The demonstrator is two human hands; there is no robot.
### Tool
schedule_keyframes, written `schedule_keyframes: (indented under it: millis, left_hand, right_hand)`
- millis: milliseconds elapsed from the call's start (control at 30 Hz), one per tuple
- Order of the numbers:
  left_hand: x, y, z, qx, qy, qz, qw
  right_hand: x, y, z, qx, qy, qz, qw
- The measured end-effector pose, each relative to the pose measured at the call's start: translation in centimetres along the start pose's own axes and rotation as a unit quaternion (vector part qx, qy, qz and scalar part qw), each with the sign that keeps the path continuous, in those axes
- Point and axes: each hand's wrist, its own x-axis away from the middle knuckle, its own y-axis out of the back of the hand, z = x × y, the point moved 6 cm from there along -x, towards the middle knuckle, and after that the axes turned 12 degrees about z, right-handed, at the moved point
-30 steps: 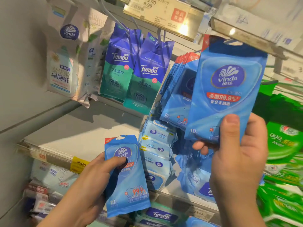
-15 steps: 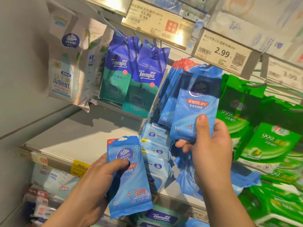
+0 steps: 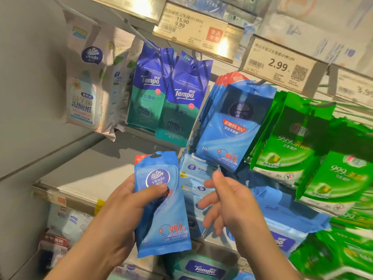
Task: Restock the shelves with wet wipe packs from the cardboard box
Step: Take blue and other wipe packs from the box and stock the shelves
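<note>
My left hand (image 3: 121, 211) grips a blue Vinda wet wipe pack (image 3: 161, 209), thumb across its front, held upright below the hooks. My right hand (image 3: 228, 205) hangs beside that pack with fingers loosely spread and holds nothing. Above it a row of the same blue Vinda packs (image 3: 234, 126) hangs from a peg under the 2.99 price tag (image 3: 278, 65). The cardboard box is not in view.
Purple-green Tempo packs (image 3: 169, 96) and white Vinda pouches (image 3: 86, 85) hang to the left. Green 999 wipe packs (image 3: 314, 150) crowd the right. The grey shelf (image 3: 90, 170) bears stacked light-blue packs (image 3: 197, 174). A lower shelf holds more Tempo packs (image 3: 203, 267).
My right hand has let go of the blue pack, which now hangs at the front of the peg row, and has dropped toward my left hand. The left hand's pack rose slightly.
</note>
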Motion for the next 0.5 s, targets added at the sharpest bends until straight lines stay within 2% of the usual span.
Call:
schedule_keyframes:
  millis: [100,300,400,500]
  left_hand:
    - [-0.5,-0.5,-0.6,-0.014,-0.021,0.017,1.0]
    - [-1.2,-2.6,-2.3,-0.017,-0.069,0.045,0.996]
    - [-1.3,-3.7,-3.3,-0.063,-0.115,0.07,0.989]
    - [-1.1,-4.7,-3.8,-0.105,-0.148,0.143,0.973]
  right_hand:
    - [0.9,-1.1,-0.5,0.008,-0.01,0.048,0.999]
    - [3.0,-2.7,1.2,0.091,0.047,0.172,0.98]
    - [3.1,-2.5,1.6,0.077,0.092,0.156,0.98]
    - [3.3,-1.4,2.3,0.035,0.14,0.096,0.985]
